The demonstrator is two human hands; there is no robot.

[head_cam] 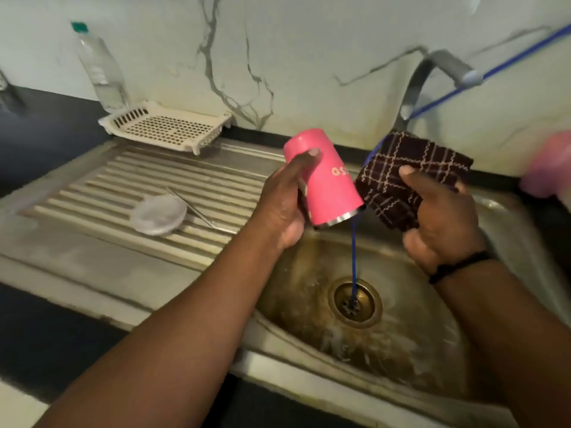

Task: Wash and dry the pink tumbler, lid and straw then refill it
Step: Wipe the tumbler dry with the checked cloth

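Near the centre of the frame we see the left hand (285, 200) wrapped around the pink tumbler (321, 177), thumb across its side, holding it tilted with the closed base toward the upper left and the steel-rimmed mouth pointing down and right over the sink (309, 288). Just to the right, touching the tumbler's mouth edge, the right hand (438, 217) grips a dark checked cloth (408, 174), thumb pressed on top and fingers curled beneath. Left of centre, on the ribbed drainboard (123, 186), lie the clear lid (160, 214) and the thin metal straw (200, 211), well apart from both hands. A blue cord (353, 261) hangs into the drain.
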